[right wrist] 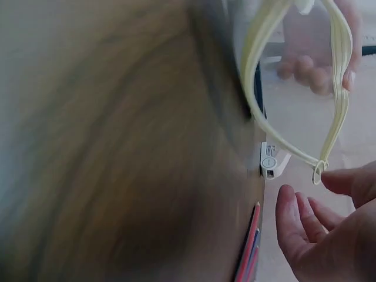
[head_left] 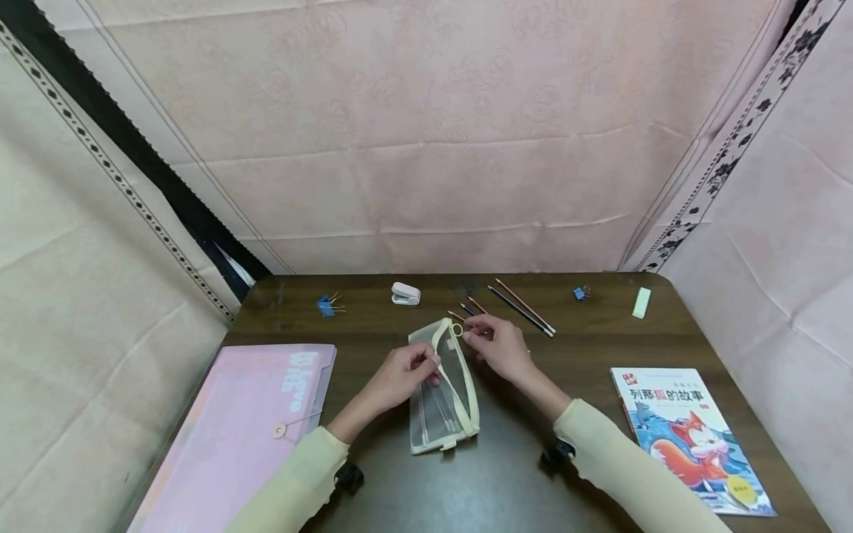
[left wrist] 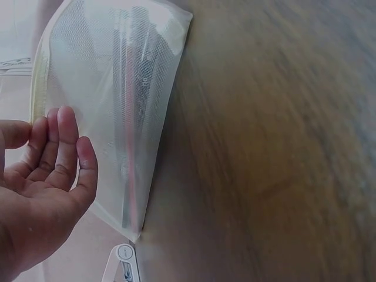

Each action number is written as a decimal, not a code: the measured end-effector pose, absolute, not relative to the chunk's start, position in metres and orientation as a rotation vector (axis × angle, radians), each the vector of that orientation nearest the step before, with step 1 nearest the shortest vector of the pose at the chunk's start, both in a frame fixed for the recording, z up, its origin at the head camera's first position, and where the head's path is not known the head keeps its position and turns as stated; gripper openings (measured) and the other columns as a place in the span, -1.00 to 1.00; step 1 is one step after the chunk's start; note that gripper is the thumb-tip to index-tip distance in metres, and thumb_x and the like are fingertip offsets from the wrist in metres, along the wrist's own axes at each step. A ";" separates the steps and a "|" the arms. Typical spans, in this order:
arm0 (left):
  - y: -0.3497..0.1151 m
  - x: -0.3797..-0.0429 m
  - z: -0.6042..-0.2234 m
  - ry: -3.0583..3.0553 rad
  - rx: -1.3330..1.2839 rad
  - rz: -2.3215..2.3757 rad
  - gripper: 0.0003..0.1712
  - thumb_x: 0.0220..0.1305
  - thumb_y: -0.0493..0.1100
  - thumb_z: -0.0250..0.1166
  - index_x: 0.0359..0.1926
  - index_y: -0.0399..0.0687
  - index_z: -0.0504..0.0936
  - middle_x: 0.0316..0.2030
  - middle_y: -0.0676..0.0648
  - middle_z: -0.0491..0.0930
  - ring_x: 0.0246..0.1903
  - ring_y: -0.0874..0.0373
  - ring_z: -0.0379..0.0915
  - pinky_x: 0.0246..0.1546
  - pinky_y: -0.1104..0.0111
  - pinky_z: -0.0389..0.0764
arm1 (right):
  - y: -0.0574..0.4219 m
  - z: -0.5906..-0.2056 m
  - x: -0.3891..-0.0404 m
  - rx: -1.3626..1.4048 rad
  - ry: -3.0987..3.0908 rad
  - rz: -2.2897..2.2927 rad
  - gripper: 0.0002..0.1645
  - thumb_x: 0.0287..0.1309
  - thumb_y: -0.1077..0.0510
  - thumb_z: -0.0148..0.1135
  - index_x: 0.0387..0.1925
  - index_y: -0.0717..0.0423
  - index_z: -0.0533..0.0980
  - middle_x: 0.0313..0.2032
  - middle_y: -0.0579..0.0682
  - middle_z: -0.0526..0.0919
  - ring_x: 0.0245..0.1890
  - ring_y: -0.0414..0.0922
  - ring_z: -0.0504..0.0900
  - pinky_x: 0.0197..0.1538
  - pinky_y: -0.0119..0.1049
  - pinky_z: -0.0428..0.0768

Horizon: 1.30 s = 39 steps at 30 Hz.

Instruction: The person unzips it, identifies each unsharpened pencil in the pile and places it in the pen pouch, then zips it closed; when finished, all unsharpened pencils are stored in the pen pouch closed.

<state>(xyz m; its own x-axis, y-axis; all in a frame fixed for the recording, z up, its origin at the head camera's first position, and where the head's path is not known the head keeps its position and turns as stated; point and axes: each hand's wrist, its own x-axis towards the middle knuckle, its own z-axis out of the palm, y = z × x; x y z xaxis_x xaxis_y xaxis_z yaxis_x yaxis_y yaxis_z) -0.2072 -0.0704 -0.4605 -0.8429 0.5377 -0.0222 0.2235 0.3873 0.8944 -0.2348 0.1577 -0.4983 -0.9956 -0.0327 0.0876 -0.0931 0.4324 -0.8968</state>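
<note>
A see-through mesh pencil pouch [head_left: 433, 407] with a cream zipper stands unzipped on the table between the hands. My left hand [head_left: 404, 372] pinches its near zipper edge between thumb and fingers. Long thin pencils [left wrist: 130, 129], one reddish, show through the mesh in the left wrist view. At the far end of the zipper hangs a small ring pull [right wrist: 318, 173]. The thumb of my right hand [head_left: 501, 348] is right at that ring, while its fingers stay apart from the thumb. Several pencils [right wrist: 249, 244] lie on the table beside the right hand, partly hidden by it in the head view.
Two more pencils [head_left: 521, 307] lie behind the right hand. A white stapler [head_left: 405, 294], blue binder clips [head_left: 326, 306] and a pale green eraser-like block [head_left: 641, 303] sit along the back. A pink folder [head_left: 246, 422] lies left, a picture book [head_left: 693, 440] right.
</note>
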 end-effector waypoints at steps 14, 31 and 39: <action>-0.065 -0.225 -0.492 2.342 0.766 1.421 -0.76 0.40 0.01 0.12 -0.33 0.02 0.57 -0.40 -0.02 0.70 -0.33 0.13 0.66 -0.25 0.27 0.62 | 0.147 -0.490 -0.251 -0.070 -2.454 2.000 -0.83 0.15 0.16 0.32 -0.24 0.17 0.63 -0.35 0.18 0.69 -0.46 -0.11 0.68 -0.27 -0.07 0.69; -0.085 -0.309 -0.464 2.479 0.939 1.254 -0.82 0.34 -0.08 0.19 -0.07 0.06 0.56 -0.14 0.01 0.61 -0.11 0.19 0.51 -0.01 0.20 0.51 | 0.141 -0.472 -0.244 0.146 -2.477 2.067 -0.85 0.20 0.16 0.28 -0.25 0.15 0.64 -0.35 0.14 0.68 -0.44 -0.07 0.65 -0.29 -0.23 0.68; -0.079 -0.331 -0.470 2.104 0.952 1.235 -0.74 0.36 -0.16 0.08 -0.02 -0.02 0.61 -0.04 -0.03 0.61 -0.04 0.16 0.46 0.06 0.29 0.42 | 0.138 -0.470 -0.247 0.199 -2.476 2.098 -0.83 0.21 0.18 0.26 -0.22 0.19 0.62 -0.34 0.16 0.68 -0.45 -0.10 0.65 -0.28 -0.22 0.68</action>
